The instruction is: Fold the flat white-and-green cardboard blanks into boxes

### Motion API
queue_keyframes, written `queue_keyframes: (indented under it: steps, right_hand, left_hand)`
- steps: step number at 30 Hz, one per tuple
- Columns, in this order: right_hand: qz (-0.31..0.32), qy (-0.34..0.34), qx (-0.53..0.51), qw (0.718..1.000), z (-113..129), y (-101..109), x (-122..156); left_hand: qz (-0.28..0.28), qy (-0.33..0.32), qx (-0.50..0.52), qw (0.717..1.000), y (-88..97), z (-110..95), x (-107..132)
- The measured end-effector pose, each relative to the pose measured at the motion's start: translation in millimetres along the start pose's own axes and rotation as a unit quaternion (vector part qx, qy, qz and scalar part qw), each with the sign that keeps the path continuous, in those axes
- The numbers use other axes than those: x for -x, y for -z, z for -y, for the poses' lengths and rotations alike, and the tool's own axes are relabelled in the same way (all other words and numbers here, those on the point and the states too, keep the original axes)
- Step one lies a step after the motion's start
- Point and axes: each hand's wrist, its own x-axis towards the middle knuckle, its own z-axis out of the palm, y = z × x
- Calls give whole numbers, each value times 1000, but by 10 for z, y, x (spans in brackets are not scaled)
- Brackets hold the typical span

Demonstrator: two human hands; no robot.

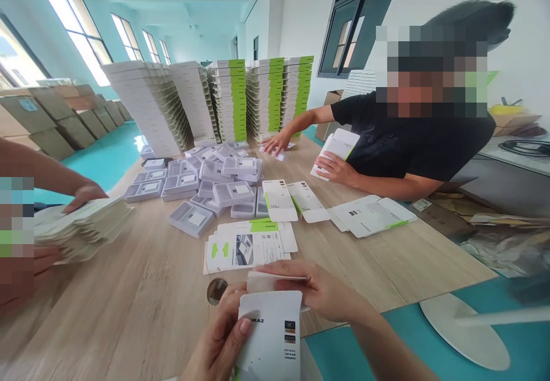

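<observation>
In the head view, my left hand (pixel 226 332) is closed round the side of a white printed carton (pixel 270 335), thumb on its front face. My right hand (pixel 320 289) is closed on a white card piece (pixel 268 282) at the carton's top. Whether that piece is a flap or a second carton I cannot tell. Just beyond my hands lies a small pile of flat white-and-green cartons (pixel 244 252). Farther back, clear plastic trays (pixel 232 192) sit in a loose heap, many with a small white item inside.
Tall stacks of boxes (pixel 230 100) line the table's far side. At the right, a co-worker (pixel 412 146) holds white cartons (pixel 339 146) and reaches across. Another person's hands (pixel 86 195) grip a carton bundle (pixel 94 226) at left. More flat cartons (pixel 373 215) lie on the right.
</observation>
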Motion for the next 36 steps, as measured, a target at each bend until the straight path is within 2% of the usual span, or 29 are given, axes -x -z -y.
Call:
queue_keyframes:
  steps: [4,7,9,10,12,15,16,18,20,23,24,27,29,31,36]
  right_hand:
    - [99,84,158,979,122,105,72]
    - [127,126,317,931,243,130,106]
    - [138,146,378,904,341,141,128]
    - [144,146,388,899,397,157,140]
    - [174,119,357,910,517,226,159]
    - [263,33,206,942,684,398,146]
    - [273,2,156,949,723,449,123]
    - [238,-54,118,962,762,495,48]
    - [205,-96,157,961,754,444,-47]
    - [249,-105,258,927,702,237,-168]
    - [259,-100,294,915,687,164,-191]
    - [237,-81,386,888,668,26,-209]
    - [228,-78,406,881,676,12,-200]
    - [230,-80,405,881,696,36,-196]
    - [245,-87,422,868,761,87,-222]
  left_hand:
    - [15,-93,-17,995,-39,-15,63]
    - [36,-90,11,995,-55,21,99]
    - [48,-77,10,996,-61,44,104]
    - [51,-77,-1,996,-66,48,99]
    - [48,-95,-33,994,-84,37,82]
    - [32,-127,-76,988,-126,-15,55]
    - [24,-135,-86,987,-139,-32,49]
    - [9,-154,-98,983,-160,-49,43]
    - [7,-180,-100,979,-170,-40,45]
    - [7,-194,-110,975,-171,8,66]
    - [1,-185,-111,976,-171,29,79]
    - [-38,-128,-58,989,-179,98,120]
    - [-63,-101,6,993,-189,145,136]
    - [-64,-109,34,991,-195,183,134]
    - [-8,-126,12,992,-164,211,98]
